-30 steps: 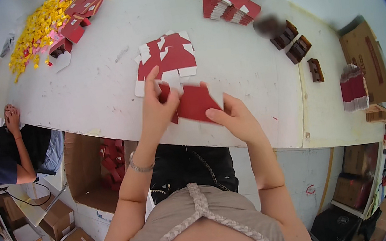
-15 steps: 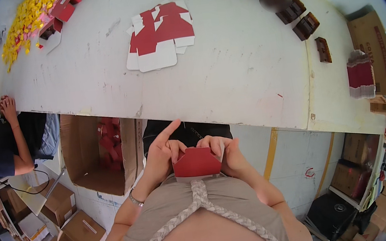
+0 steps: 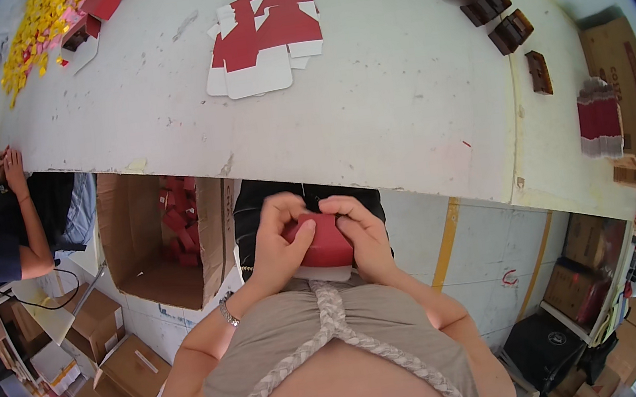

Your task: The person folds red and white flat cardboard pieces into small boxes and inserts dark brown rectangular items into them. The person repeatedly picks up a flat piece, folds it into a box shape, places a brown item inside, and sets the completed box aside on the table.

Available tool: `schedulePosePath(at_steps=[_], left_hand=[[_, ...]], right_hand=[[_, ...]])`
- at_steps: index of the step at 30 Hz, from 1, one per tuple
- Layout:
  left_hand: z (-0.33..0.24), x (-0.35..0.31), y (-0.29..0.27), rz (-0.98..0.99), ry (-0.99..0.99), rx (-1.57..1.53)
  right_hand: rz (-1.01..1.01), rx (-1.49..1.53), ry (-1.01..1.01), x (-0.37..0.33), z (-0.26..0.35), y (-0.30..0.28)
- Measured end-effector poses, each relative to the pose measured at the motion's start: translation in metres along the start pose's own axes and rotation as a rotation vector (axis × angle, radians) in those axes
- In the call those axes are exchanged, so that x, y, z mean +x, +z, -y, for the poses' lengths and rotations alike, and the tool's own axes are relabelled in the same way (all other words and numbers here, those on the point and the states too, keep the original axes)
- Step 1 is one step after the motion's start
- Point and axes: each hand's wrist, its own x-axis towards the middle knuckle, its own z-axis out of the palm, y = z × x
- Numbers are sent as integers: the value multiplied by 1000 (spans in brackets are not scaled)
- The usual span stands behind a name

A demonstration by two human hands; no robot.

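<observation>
Between my hands, close to my body and below the table's front edge, is a small red carton (image 3: 331,246) with a white lower flap. My left hand (image 3: 279,240) grips its left side, the thumb lying across the red face and the fingers curled behind the top edge. On the other side my right hand (image 3: 361,233) holds the carton with thumb and bent fingers near its upper right corner. The fingertips at the far edge are partly hidden. Farther off on the table lies a loose stack of flat red-and-white carton blanks (image 3: 265,41).
A white table (image 3: 373,127) spans the view ahead. Yellow wrapped pieces (image 3: 32,43) are heaped at far left; brown trays (image 3: 511,31) stand at right. An open cardboard box (image 3: 155,288) with red cartons sits left below the table. A co-worker's hand (image 3: 11,165) rests at the left edge.
Both hands have shifted on the carton. My left index finger, formerly stretched out, is now curled, and the left thumb has come onto the red face. The carton's top is tilted differently.
</observation>
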Motion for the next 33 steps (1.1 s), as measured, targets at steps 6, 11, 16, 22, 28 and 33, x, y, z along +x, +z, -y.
schedulePosePath(at_steps=[6, 11, 16, 22, 28, 33], left_hand=[[-71, 40, 12, 214, 1071, 732], [-108, 76, -4, 75, 1189, 663], [-125, 56, 11, 230, 953, 395], [-128, 35, 16, 268, 1093, 657], [-131, 29, 14, 322, 1052, 715], [-131, 29, 19, 319, 1107, 737]], right_hand=[[-170, -349, -802, 27, 59, 6], [349, -469, -1179, 18, 78, 11], [167, -418, -554, 21, 58, 23], [567, 173, -139, 27, 64, 20], [582, 246, -47, 24, 81, 25], [566, -41, -206, 23, 86, 17]])
